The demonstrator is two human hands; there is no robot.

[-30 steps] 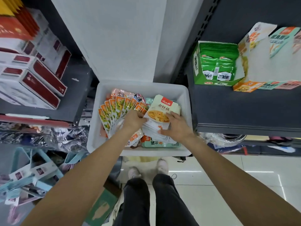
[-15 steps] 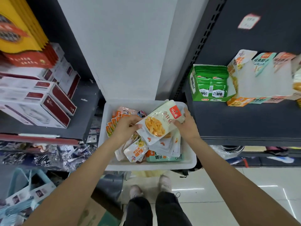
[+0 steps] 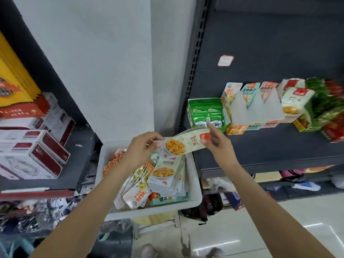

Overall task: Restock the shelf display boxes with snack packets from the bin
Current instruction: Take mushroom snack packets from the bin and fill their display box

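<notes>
A white snack packet (image 3: 186,144) with a yellow food picture and red corner label hangs above the white bin (image 3: 193,183). My left hand (image 3: 141,149) pinches its left end and my right hand (image 3: 217,142) grips its right end. More packets lie in the bin: a stack of the same white ones (image 3: 165,174) and orange-and-white ones (image 3: 135,190). On the dark shelf to the right stand a green display box (image 3: 206,113) with green packets and an open white-and-orange display box (image 3: 251,112).
Red-and-white cartons (image 3: 37,151) fill the left shelf. Green and red snack bags (image 3: 327,108) crowd the right shelf's far end. A white pillar (image 3: 93,62) rises behind the bin. Bagged goods lie on the floor at lower left.
Both hands have lifted the white packet up out of the bin and carried it right, toward the shelf. My view has tilted up, showing more of the shelf.
</notes>
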